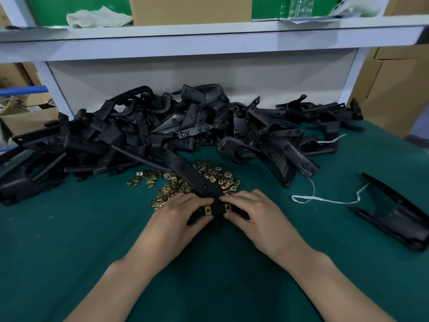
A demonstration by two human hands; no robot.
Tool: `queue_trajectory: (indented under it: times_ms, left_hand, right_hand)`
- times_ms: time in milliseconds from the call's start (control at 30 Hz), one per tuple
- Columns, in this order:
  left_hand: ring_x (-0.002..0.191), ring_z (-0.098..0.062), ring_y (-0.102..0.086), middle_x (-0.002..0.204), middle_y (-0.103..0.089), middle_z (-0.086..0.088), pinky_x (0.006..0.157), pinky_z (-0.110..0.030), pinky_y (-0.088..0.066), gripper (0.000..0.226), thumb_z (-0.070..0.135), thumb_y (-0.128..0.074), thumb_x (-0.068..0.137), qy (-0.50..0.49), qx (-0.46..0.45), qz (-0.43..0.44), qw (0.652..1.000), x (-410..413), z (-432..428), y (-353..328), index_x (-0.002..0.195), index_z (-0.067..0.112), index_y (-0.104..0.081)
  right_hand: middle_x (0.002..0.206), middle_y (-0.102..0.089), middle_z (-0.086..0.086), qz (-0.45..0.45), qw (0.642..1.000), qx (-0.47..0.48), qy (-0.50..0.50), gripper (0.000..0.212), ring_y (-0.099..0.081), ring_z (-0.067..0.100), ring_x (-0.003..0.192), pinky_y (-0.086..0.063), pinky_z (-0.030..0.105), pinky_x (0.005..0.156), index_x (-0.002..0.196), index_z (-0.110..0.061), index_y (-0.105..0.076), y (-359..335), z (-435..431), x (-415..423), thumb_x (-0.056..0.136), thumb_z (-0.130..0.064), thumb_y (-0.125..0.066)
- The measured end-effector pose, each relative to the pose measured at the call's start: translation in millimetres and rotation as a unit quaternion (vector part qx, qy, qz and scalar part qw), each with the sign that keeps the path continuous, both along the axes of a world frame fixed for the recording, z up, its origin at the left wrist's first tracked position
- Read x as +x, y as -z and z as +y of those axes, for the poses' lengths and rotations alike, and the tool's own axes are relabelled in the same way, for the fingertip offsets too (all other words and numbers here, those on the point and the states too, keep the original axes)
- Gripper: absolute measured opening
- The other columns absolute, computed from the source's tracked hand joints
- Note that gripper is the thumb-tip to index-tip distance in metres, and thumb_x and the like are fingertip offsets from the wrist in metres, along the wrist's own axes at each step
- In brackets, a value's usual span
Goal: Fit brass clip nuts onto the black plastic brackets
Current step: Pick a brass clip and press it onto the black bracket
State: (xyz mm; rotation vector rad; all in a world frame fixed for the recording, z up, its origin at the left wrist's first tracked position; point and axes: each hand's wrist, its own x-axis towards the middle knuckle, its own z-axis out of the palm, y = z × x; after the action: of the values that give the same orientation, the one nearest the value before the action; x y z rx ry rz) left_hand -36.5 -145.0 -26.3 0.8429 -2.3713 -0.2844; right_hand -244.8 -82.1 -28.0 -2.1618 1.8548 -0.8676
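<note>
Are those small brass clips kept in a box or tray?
No, the heap of small brass clip nuts lies loose on the green table mat, with no container around it.

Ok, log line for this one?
left hand grips bracket | right hand grips bracket | two brass nuts on it | nut pile behind

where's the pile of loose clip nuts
In the head view the clip nut pile lies mid-table on the green mat, just beyond the left hand and right hand, crossed by the held bracket, before the bracket heap.
</note>
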Motion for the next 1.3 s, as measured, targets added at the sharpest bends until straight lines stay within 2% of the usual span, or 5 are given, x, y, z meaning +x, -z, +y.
queue_trajectory:
  times_ms: [267,567,767,1000,1300]
  left_hand:
    - [0.099,0.002,-0.057,0.102,-0.061,0.026,0.085,-0.011,-0.045,0.038,0.039,-0.065,0.087,0.016,0.047,0.042,0.998,1.8,-5.0,3.5,0.121,0.024,-0.071]
    - [0.102,-0.004,-0.057,0.109,-0.065,0.015,0.089,-0.021,-0.046,0.042,0.045,-0.057,0.089,-0.004,0.037,0.026,0.999,-0.3,-0.7,1.0,0.124,0.025,-0.069]
    - [0.108,-0.008,-0.060,0.111,-0.062,0.019,0.092,-0.018,-0.045,0.035,0.038,-0.062,0.091,0.011,0.065,0.129,0.989,-0.5,11.5,-11.2,0.124,0.031,-0.065]
    - [0.107,-0.003,-0.059,0.110,-0.062,0.021,0.086,-0.005,-0.040,0.032,0.025,-0.070,0.090,0.029,0.076,0.191,0.978,-8.4,49.5,-37.0,0.119,0.039,-0.064]
    - [0.106,-0.005,-0.058,0.105,-0.063,0.017,0.086,-0.011,-0.042,0.031,0.024,-0.070,0.093,0.090,0.095,0.148,0.980,-29.4,116.3,-84.5,0.116,0.042,-0.062]
  right_hand:
    - [0.122,-0.067,-0.014,-0.006,1.000,0.000,0.005,0.038,-0.044,0.008,0.099,-0.035,0.017,0.086,0.133,-0.029,-0.066,-2.2,-1.4,1.3,0.096,-0.036,-0.067]
    - [0.126,-0.063,-0.016,-0.017,1.000,-0.012,0.010,0.037,-0.046,0.007,0.111,-0.039,0.022,0.095,0.134,-0.029,-0.064,0.3,1.2,2.2,0.097,-0.037,-0.064]
    - [0.122,-0.064,-0.011,-0.012,0.988,-0.150,0.019,0.035,-0.049,0.009,0.114,-0.038,0.019,0.100,0.129,-0.021,-0.066,-12.2,16.8,9.2,0.096,-0.029,-0.068]
    - [0.116,-0.060,-0.026,-0.198,0.959,-0.196,0.045,0.036,-0.055,0.004,0.116,-0.039,0.006,0.092,0.124,-0.033,-0.066,-32.0,63.9,18.7,0.090,-0.026,-0.075]
    - [0.116,-0.060,-0.029,-0.246,0.939,-0.226,0.087,0.037,-0.057,0.011,0.113,-0.041,0.013,0.094,0.114,-0.045,-0.064,-63.0,149.3,11.4,0.090,-0.020,-0.076]
